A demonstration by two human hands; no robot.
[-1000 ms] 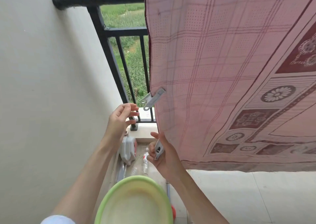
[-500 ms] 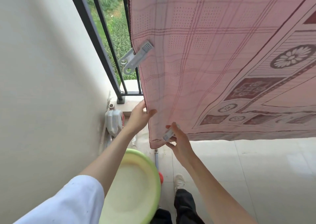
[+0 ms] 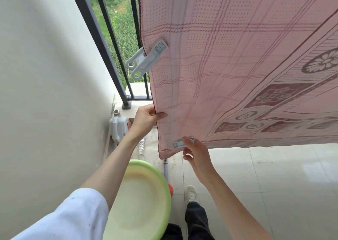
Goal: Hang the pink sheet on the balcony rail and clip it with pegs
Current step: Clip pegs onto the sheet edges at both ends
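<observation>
The pink patterned sheet (image 3: 228, 66) hangs down over the black balcony railing (image 3: 102, 44), filling the upper right. One grey peg (image 3: 148, 60) is clipped on the sheet's left edge, halfway up. My left hand (image 3: 146, 120) pinches that same edge lower down. My right hand (image 3: 195, 152) grips a second grey peg (image 3: 180, 144) at the sheet's bottom left corner, its jaws lying over the fabric there.
A green plastic basin (image 3: 144, 201) sits under my left arm. A white jug (image 3: 118, 128) stands by the wall (image 3: 45, 93) below the railing foot. A pipe and a red object lie on the tiled floor (image 3: 265, 185). My shoe (image 3: 191, 194) shows below.
My view has tipped downward. My left hand dropped from near the clipped peg and took the sheet's edge. My right hand carried its peg to the bottom corner.
</observation>
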